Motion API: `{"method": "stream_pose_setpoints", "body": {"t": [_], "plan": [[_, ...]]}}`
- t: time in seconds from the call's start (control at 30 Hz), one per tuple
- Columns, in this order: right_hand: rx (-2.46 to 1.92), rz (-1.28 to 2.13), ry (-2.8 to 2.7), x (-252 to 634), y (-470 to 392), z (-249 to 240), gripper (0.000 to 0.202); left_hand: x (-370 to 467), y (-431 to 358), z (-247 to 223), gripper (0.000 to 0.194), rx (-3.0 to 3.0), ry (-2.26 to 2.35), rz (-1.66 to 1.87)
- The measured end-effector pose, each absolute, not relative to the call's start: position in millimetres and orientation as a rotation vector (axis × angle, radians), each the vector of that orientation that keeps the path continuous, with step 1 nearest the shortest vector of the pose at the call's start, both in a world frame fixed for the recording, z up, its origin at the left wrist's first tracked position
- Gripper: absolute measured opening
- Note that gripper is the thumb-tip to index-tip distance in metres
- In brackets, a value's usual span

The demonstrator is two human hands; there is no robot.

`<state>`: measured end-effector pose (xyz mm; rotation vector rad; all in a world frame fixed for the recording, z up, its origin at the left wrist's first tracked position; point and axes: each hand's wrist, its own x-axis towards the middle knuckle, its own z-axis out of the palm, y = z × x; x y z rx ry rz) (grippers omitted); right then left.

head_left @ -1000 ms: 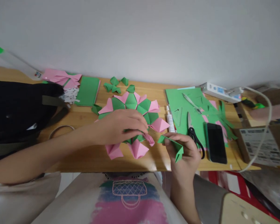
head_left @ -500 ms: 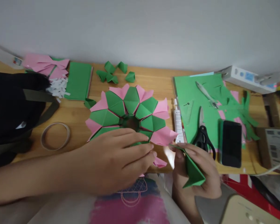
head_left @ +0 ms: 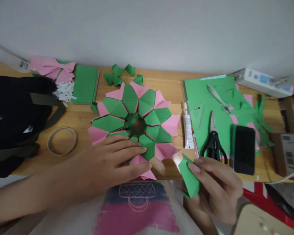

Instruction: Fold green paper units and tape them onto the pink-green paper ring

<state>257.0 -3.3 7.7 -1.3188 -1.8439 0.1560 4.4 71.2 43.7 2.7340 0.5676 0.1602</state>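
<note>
The wooden tabletop carries a pink-and-green paper ring, with small green folded pieces above it. Over on the left lie a tape roll, a green paper stack and a black bag; on the right, a glue tube, green sheets, scissors and a phone.

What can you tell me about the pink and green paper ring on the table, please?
The pink and green paper ring lies flat on the wooden table, around a round central opening. It looks made of folded paper: green faceted segments circle the middle, and pink pointed pieces flare out between them around the outer edge. The left hand rests on its near left part, hiding some segments. The tube lies to its right.
</note>
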Motion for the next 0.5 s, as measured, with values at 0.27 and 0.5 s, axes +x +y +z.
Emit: {"method": "stream_pose_setpoints", "body": {"t": [0.27,0.5], "plan": [[-1.215,0.007,-1.666,248.5,-12.9,-16.2,0.038,-52.0,131.8,44.2,0.045,2.712,0.62,0.129],[-1.077,0.001,-1.833,226.3,-16.0,-19.7,0.014,-56.5,84.2,45.1,0.033,2.688,1.043,0.503]]}}
